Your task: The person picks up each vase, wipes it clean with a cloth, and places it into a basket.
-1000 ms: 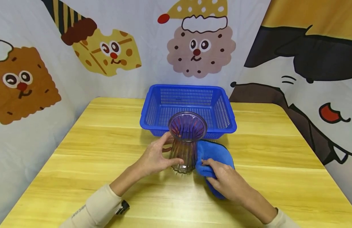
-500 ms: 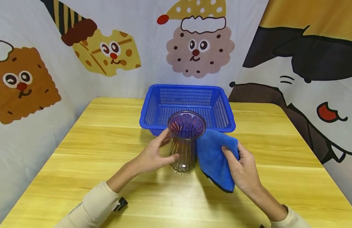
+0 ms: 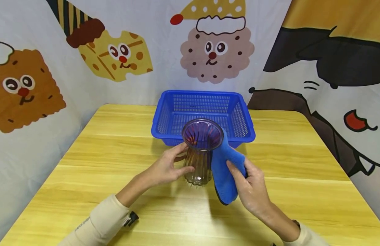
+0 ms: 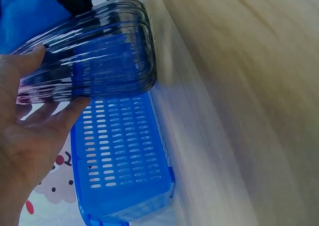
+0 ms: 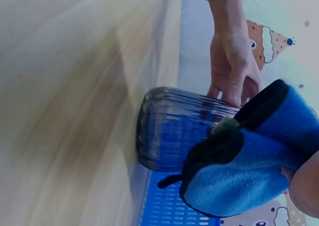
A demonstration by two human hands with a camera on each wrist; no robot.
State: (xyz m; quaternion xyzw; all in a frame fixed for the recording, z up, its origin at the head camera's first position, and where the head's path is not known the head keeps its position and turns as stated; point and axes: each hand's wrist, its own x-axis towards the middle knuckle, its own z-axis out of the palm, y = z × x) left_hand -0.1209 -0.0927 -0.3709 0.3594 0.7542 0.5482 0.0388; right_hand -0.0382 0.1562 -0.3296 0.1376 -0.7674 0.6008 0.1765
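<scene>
A ribbed glass vase (image 3: 198,165) with a flared, purple-tinted rim is upright in front of the basket; whether its base touches the table cannot be told. My left hand (image 3: 165,167) holds it from the left, thumb on the near side and fingers behind. On its right, a blue plush cloth (image 3: 226,174) with dark edging hangs folded, gripped between the thumb and fingers of my right hand (image 3: 254,188). The upper part of the cloth reaches behind the vase's rim. In the right wrist view the cloth (image 5: 234,186) covers part of the vase (image 5: 169,126).
A blue perforated plastic basket (image 3: 165,136) sits behind the vase at the back of the wood-grain table (image 3: 300,153). A cartoon-printed cloth backdrop (image 3: 165,44) surrounds the far side and both flanks.
The cloth has gone from bunched low beside the vase, to spread out, to folded up along its right side. My right hand shifted up and slightly right; the vase has barely moved.
</scene>
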